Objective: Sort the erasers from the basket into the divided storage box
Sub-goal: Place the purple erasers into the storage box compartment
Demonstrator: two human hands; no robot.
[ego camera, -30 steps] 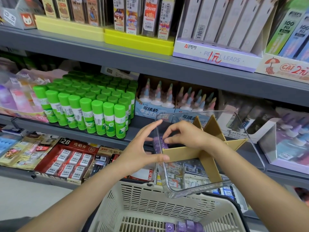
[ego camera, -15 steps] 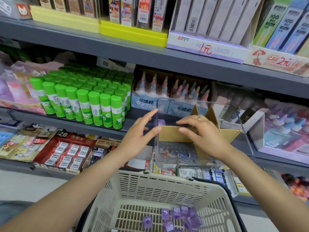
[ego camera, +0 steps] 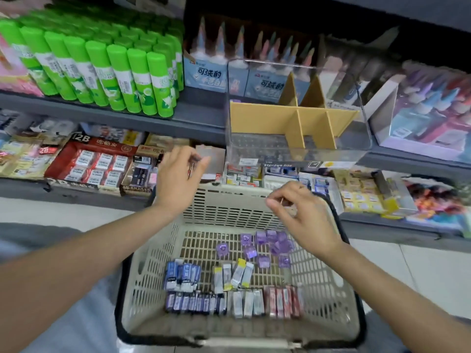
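Item: eraser sort, step judged as reaching for the next pick; both hands carry nothing.

Left hand (ego camera: 178, 179) and right hand (ego camera: 300, 215) hover with loosely curled fingers over the basket (ego camera: 142, 266). Purple erasers (ego camera: 267, 247) lie just below the right hand, wrapped erasers (ego camera: 229, 289) nearer the person. Divided storage box (ego camera: 295, 123) sits on the shelf beyond. Next: reach down and pinch one eraser.

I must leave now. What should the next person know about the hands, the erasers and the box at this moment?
Left hand and right hand: both empty, fingers loosely curled, above the basket.
Divided storage box: on the shelf, cardboard dividers in place; compartments look almost empty.
Purple erasers, blue-wrapped, yellow-tipped and red-wrapped erasers lie in the basket.
Left: nearly all the sorting.
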